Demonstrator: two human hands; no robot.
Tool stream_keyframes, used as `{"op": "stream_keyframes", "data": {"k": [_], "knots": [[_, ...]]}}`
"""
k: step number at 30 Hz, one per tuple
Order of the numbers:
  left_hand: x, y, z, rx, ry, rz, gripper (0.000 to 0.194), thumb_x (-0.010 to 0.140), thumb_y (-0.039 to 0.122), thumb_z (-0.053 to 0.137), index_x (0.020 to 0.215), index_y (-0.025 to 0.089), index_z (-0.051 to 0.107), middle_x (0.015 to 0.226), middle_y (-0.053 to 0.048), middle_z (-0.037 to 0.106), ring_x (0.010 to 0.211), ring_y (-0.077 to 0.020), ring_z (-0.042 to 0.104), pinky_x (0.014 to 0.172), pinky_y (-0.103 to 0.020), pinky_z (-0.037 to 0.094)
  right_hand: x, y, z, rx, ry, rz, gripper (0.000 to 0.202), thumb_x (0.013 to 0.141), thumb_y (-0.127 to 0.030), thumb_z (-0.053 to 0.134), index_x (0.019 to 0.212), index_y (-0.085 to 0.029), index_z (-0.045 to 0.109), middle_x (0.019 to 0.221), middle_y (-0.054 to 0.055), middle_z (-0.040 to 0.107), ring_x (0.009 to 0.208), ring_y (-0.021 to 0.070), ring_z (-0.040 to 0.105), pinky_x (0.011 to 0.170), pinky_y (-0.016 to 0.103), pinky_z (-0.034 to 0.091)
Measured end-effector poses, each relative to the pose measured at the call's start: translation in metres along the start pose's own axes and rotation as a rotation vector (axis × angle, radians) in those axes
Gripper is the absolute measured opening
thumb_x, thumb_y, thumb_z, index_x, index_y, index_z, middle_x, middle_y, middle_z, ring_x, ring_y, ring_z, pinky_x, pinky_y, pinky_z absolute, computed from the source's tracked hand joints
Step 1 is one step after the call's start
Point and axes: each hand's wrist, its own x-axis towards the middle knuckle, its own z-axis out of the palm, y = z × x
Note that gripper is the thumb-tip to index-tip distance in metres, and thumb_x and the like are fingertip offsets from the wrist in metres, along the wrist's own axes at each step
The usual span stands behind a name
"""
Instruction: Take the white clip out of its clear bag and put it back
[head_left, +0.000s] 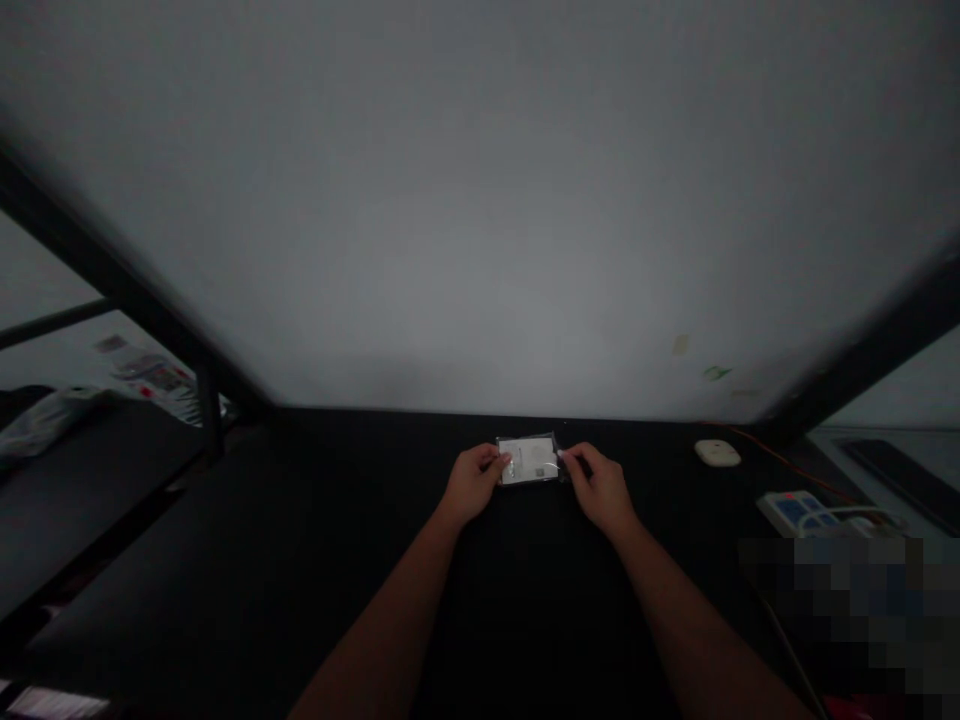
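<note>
A small clear plastic packet [531,459] with a white printed card or label inside lies between my hands, at or just above the black desk top. Its left end is pinched by my left hand [472,484], the thumb over the printed face. At the opposite end, my right hand [600,486] is closed with thumb and forefinger together on the packet's clear edge. What exactly the packet contains cannot be made out in the dim light.
The black desk [337,540] meets a pale wall [450,250]. To the right are a white rounded box [717,453], a power strip [806,512] with cables and a dark keyboard-like object [900,480]. Plastic bags [161,380] sit beyond the left frame post [210,415].
</note>
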Motion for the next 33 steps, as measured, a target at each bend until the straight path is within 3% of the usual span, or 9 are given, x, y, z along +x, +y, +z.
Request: {"op": "stream_keyframes", "data": {"k": [4,7,9,13,16,22,25,29,33], "knots": [[-0.001,0.003,-0.001,-0.040,0.008,0.000,0.036,0.075,0.052,0.071,0.068,0.017,0.065,0.059,0.000,0.064,0.054,-0.0132,0.057,0.054,-0.024,0.044,-0.001,0.001,0.000,0.108,0.110,0.102,0.023,0.092,-0.041,0.049,0.078,-0.024,0.057,0.072,0.004,0.072,0.068,0.0210,0.069,0.064,0.030,0.052],[-0.002,0.005,0.000,-0.073,0.013,-0.011,0.037,0.074,0.053,0.073,0.068,0.017,0.065,0.057,0.000,0.064,0.053,-0.0135,0.057,0.054,-0.024,0.045,-0.001,0.006,0.002,0.164,0.143,0.171,0.016,0.090,-0.040,0.052,0.087,-0.025,0.056,0.073,0.004,0.073,0.066,0.0221,0.070,0.062,0.031,0.053],[-0.002,0.006,0.000,-0.085,0.006,-0.017,0.038,0.072,0.055,0.073,0.068,0.017,0.066,0.058,0.000,0.066,0.053,-0.0140,0.058,0.053,-0.024,0.045,0.000,0.010,0.002,0.123,0.101,0.156,0.014,0.089,-0.035,0.051,0.093,-0.025,0.059,0.073,0.003,0.073,0.065,0.0220,0.070,0.063,0.032,0.053],[0.000,0.003,-0.001,-0.099,-0.013,-0.032,0.039,0.071,0.055,0.074,0.073,0.016,0.070,0.064,-0.002,0.070,0.056,-0.0149,0.061,0.055,-0.025,0.046,0.003,0.014,0.002,-0.076,-0.037,0.026,0.022,0.084,-0.023,0.050,0.089,-0.026,0.071,0.085,0.005,0.076,0.081,0.0248,0.070,0.076,0.037,0.053],[0.001,0.000,-0.002,-0.096,-0.017,-0.035,0.040,0.071,0.054,0.075,0.076,0.015,0.071,0.067,-0.003,0.072,0.057,-0.0150,0.061,0.055,-0.025,0.047,0.002,0.012,0.002,-0.093,-0.097,0.024,0.025,0.083,-0.022,0.052,0.091,-0.026,0.075,0.086,0.006,0.076,0.082,0.0251,0.071,0.077,0.038,0.053],[0.000,0.000,-0.001,-0.065,0.002,0.010,0.036,0.075,0.051,0.073,0.078,0.015,0.071,0.071,-0.004,0.073,0.057,-0.0145,0.062,0.055,-0.025,0.047,-0.001,0.009,0.005,0.257,-0.201,0.173,0.033,0.090,-0.042,0.048,0.101,-0.021,0.071,0.058,0.000,0.068,0.050,0.0175,0.061,0.052,0.029,0.048],[-0.002,0.001,0.000,-0.064,-0.009,0.042,0.036,0.077,0.050,0.072,0.086,0.015,0.073,0.074,-0.004,0.074,0.052,-0.0127,0.059,0.050,-0.024,0.045,0.002,0.010,0.006,0.480,-0.210,0.292,0.044,0.086,-0.057,0.049,0.101,-0.019,0.066,0.066,0.003,0.072,0.043,0.0148,0.056,0.043,0.026,0.042],[-0.004,0.006,0.000,-0.070,-0.019,0.079,0.039,0.076,0.048,0.074,0.098,0.016,0.075,0.091,-0.008,0.077,0.077,-0.0208,0.069,0.064,-0.028,0.053,0.006,0.010,0.004,0.579,-0.190,0.330,0.052,0.082,-0.067,0.050,0.096,-0.019,0.065,0.084,0.010,0.076,0.050,0.0154,0.062,0.041,0.025,0.040],[-0.007,0.011,-0.001,-0.030,-0.027,0.137,0.040,0.084,0.054,0.063,0.096,0.018,0.077,0.104,-0.010,0.077,0.099,-0.0264,0.069,0.090,-0.038,0.054,0.006,0.012,0.002,0.479,-0.155,0.297,0.050,0.081,-0.068,0.055,0.089,-0.020,0.068,0.070,0.005,0.072,0.054,0.0166,0.063,0.046,0.026,0.045]]}}
